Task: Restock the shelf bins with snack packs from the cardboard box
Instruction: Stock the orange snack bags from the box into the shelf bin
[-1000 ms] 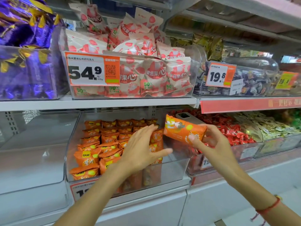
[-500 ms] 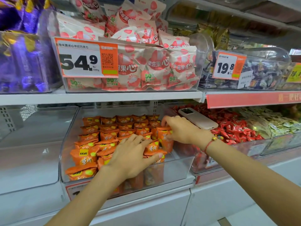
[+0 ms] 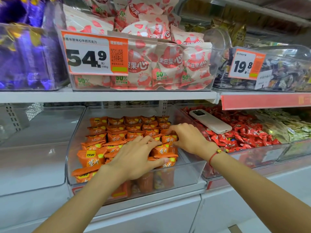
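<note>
Change: carried orange pack (image 3: pixel 169 139) now set in clear bin (image 3: pixel 190 174) | right hand (image 3: pixel 190 138) fingers pinching it, left hand (image 3: pixel 134 158) fingers spread pressing the row | restocking advances.

The scene is brightly and evenly lit, the light coming from above and in front, so shadows stay soft and shallow. The deepest shade lies under the upper shelf (image 3: pixel 107 96), at the back of the clear bin (image 3: pixel 190 172). Pale reflections streak the bin's front wall and the empty clear bin (image 3: pixel 33 148) to the left. The purple packs (image 3: pixel 25 56) at the upper left are smeared and out of focus. Wide-angle distortion bows the shelf lines toward the edges. The large price tag (image 3: pixel 94 53) reads sharply; finer print is soft.
</note>
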The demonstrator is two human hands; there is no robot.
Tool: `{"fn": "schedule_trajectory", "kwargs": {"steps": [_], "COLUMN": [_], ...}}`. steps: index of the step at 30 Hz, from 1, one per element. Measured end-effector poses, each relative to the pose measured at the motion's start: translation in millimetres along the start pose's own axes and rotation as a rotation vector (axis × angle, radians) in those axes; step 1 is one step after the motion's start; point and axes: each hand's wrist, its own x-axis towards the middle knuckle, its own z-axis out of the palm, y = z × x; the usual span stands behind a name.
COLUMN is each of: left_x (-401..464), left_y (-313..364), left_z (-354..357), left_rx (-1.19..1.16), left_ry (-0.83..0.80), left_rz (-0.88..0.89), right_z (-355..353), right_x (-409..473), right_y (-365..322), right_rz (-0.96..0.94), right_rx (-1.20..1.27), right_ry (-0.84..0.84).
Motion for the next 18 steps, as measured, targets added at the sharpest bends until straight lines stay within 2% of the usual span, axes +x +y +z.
{"fn": "schedule_trajectory", "kwargs": {"steps": [4,7,12,14,18], "left_x": [2.4,-4.5,-56.2,-91.7,-166.7], "left_y": [2.8,7.9,17.8,23.0,27.1], "left_z": [-1.5,-8.9,-35.6,-41.0,-30.3], "left_rx": [-0.022,-0.074,-0.155,-0.219,-0.273], "left_ry": [-0.031,0.024,0.259,0.305,0.288], "left_rz": [-0.034,-0.052,-0.037,-0.057,-0.183], "right_z": [2.8,-8.5,-33.3,-42.2,-51.1], "right_x": [-3.1,-8.9,-45.8,-70.7,-121.6], "right_y": [1.4,2.3,-6.5,-17.9,-62.9], "right_rz": [-0.012,-0.001,-0.039,-0.07,-0.175], "right_rx": [0.049,0.08,0.17,0.271,0.371], "right_ry": [-0.086,-0.128,0.031,0.086,-0.096]}}
